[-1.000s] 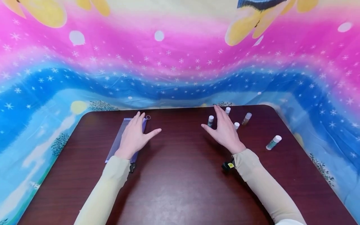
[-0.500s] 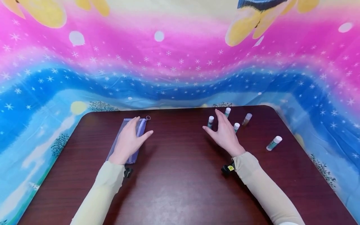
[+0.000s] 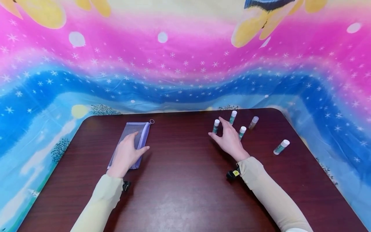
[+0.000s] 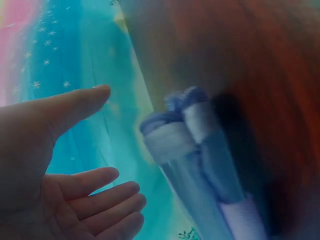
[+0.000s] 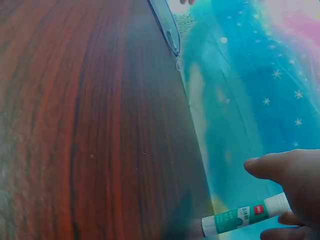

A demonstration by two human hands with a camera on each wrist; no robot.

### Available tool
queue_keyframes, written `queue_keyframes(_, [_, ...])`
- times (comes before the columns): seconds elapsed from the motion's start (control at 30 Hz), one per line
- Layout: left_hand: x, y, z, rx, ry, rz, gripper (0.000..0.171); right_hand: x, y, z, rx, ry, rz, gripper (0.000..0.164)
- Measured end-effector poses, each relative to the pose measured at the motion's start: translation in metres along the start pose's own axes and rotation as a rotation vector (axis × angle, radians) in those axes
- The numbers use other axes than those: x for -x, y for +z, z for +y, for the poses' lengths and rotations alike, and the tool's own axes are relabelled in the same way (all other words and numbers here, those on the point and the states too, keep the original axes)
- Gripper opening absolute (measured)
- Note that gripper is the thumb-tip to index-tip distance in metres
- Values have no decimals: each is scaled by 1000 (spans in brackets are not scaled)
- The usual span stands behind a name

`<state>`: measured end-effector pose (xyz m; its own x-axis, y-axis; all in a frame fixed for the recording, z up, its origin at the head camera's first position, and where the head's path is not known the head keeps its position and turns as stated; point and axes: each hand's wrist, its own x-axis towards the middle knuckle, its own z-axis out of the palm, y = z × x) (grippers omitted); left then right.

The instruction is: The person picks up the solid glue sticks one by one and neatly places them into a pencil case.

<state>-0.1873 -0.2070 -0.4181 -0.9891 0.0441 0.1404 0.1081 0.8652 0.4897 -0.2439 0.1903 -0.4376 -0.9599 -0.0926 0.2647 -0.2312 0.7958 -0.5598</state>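
Note:
My left hand [image 3: 125, 155] hovers over a purple mesh zip pouch [image 3: 132, 128] at the left of the table, fingers spread and thumb out, holding nothing. In the left wrist view the pouch [image 4: 192, 165] is blurred, beside the open palm. My right hand [image 3: 230, 141], thumb and fingers apart, is close to an upright glue stick [image 3: 215, 126] with a white cap and green label. That glue stick [image 5: 242, 218] overlaps the fingers in the right wrist view. Around this hand stand another glue stick [image 3: 233, 118] behind and a third [image 3: 242, 132], partly hidden by the hand.
A brownish glue stick [image 3: 253, 122] with a translucent cap stands farther right. Another white-capped glue stick [image 3: 281, 147] is near the right edge of the dark wooden table [image 3: 179, 187]. A printed cloth [image 3: 179, 64] hangs behind the table. The pouch has a ring [image 3: 152, 121] at its far corner.
My left hand has drawn back toward me and a little left, uncovering more of the pouch. My right hand has lowered slightly beside the glue sticks; the things have stayed in place.

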Motion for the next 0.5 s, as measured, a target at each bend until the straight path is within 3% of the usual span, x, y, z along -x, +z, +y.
queue_keyframes(0.5, [6, 7, -11, -98, -35, 75, 51, -3, 6, 8, -61, 49, -19, 73])
